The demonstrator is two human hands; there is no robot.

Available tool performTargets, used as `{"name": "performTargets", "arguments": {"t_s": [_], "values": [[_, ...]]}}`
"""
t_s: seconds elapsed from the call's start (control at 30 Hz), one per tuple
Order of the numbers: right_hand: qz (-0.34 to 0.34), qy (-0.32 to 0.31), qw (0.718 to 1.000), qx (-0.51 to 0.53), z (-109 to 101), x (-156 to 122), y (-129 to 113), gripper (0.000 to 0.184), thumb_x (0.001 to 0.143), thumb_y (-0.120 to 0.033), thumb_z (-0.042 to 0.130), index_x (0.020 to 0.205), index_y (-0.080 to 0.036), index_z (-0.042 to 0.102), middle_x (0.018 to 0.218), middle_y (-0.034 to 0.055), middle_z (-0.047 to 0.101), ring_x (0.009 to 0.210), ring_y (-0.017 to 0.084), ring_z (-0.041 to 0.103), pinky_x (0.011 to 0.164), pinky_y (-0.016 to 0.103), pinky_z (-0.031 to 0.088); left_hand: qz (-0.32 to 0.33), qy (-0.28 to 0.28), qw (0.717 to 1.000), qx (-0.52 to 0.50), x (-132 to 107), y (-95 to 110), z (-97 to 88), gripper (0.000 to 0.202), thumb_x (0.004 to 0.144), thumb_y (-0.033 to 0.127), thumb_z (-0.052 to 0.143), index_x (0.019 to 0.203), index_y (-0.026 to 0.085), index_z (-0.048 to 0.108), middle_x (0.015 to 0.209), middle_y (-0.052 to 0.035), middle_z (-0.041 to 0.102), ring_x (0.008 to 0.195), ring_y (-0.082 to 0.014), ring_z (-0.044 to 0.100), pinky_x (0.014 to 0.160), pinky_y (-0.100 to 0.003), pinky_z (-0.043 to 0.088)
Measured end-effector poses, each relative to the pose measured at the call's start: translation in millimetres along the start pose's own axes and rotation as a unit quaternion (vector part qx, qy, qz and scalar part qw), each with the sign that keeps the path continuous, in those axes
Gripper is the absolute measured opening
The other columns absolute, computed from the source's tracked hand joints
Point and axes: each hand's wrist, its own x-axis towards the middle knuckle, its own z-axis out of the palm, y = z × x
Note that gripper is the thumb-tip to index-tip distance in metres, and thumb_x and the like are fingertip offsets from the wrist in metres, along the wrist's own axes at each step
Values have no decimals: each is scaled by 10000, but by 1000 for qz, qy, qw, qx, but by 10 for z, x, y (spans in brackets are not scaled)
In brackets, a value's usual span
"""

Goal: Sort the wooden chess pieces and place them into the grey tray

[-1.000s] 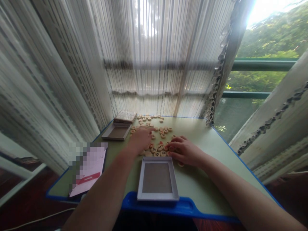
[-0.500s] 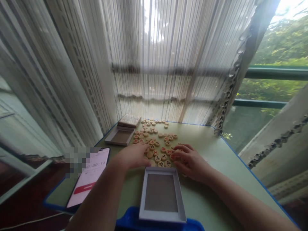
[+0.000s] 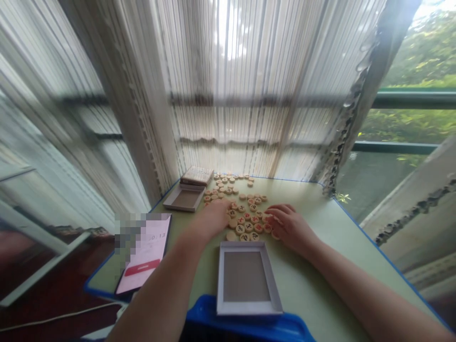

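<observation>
View from the head camera, as I follow it from a distance. The left hand [image 3: 215, 216] lies palm down at the left flank of the round pieces [image 3: 240, 229]; its fingertips are hidden, so I cannot tell whether it grips one. The right hand [image 3: 290, 225] arches loosely, fingertips over pieces at the right flank; a grip there is likewise uncertain. Since half a second ago, the left hand has drawn away from the near box [image 3: 245, 278], leaving the nearest pieces exposed and, I judge, easier to pick out. The pieces, marked red or black, spread from this box, at the near edge of the surface [image 3: 309, 194], to the far edge. Toward the far left corner: a second box [image 3: 184, 198] and a patterned box [image 3: 197, 175]. Along the left edge: a phone [image 3: 142, 256].
</observation>
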Motion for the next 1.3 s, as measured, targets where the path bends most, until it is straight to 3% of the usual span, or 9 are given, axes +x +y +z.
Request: {"name": "performTargets", "arguments": {"t_s": [0.17, 0.3, 0.4, 0.5, 0.6, 0.77, 0.97, 1.13, 1.3], "values": [[-60, -48, 997, 26, -96, -33, -162, 307, 871, -325, 418, 1123, -233, 566, 1119, 85, 588, 1049, 227, 477, 882, 413, 424, -6, 46, 999, 2, 78, -42, 37, 283, 790, 254, 436, 1009, 188, 602, 1022, -76, 618, 991, -190, 545, 891, -280, 393], [-98, -93, 990, 47, -116, -46, -266, 370, 849, -355, 454, 1188, -226, 528, 1185, 83, 560, 1129, 238, 433, 942, 433, 382, -28, 138, 988, 64, 187, -140, 188, 534, 812, 505, 388, 1196, 148, 494, 1271, -138, 471, 1207, -266, 376, 1025, -383, 247], [-103, -113, 986, 61, -117, -53, -297, 388, 832, -360, 479, 1193, -226, 525, 1205, 79, 550, 1164, 245, 411, 965, 441, 361, -58, 107, 990, 65, 279, -233, 327, 720, 798, 629, 276, 1308, 130, 372, 1361, -159, 369, 1296, -295, 241, 1046, -419, 182], [-105, -128, 983, 74, -121, -52, -302, 350, 827, -309, 480, 1162, -232, 548, 1189, 71, 562, 1150, 234, 430, 958, 430, 369, -70, 74, 993, 56, 331, -266, 392, 776, 794, 663, 180, 1302, 112, 379, 1362, -183, 360, 1290, -308, 254, 1030, -423, 201], [-113, -128, 982, 83, -135, -45, -299, 347, 805, -234, 481, 1143, -237, 560, 1157, 69, 580, 1123, 227, 452, 952, 422, 371, -58, 84, 992, 68, 315, -222, 370, 755, 796, 660, 171, 1229, 117, 467, 1295, -184, 441, 1236, -301, 341, 995, -409, 257], [-92, -122, 985, 76, -144, -56, -263, 381, 651, -90, 501, 995, -218, 603, 1151, 70, 554, 1080, 230, 469, 927, 398, 384, -27, 122, 990, 70, 249, -147, 288, 524, 845, 544, 261, 1099, 212, 576, 1096, -89, 590, 1046, -244, 488, 892, -372, 357], [-56, -102, 991, 59, -106, -68, -193, 171, 621, -76, 495, 708, -197, 579, 1041, 69, 562, 972, 221, 500, 818, 369, 421, -45, 144, 987, 54, 283, -167, 298, 334, 842, 268, 363, 1057, 209, 612, 1059, -65, 613, 1006, -194, 504, 887, -304, 374], [-55, -110, 990, 67, -157, -53, -191, 134, 609, -71, 505, 643, -192, 551, 930, 53, 585, 907, 206, 496, 779, 342, 423, -119, 131, 983, 56, 307, -200, 310, 341, 835, 328, 362, 1004, 242, 644, 984, -64, 650, 908, -206, 567, 784, -312, 423], [-71, -117, 989, 61, -210, -57, -224, 97, 615, -103, 531, 602, -195, 560, 885, 45, 589, 912, 214, 478, 781, 343, 416, -106, 146, 983, 42, 334, -230, 310, 322, 822, 339, 393, 973, 232, 656, 953, -66, 662, 896, -205, 577, 776, -304, 433]]}}
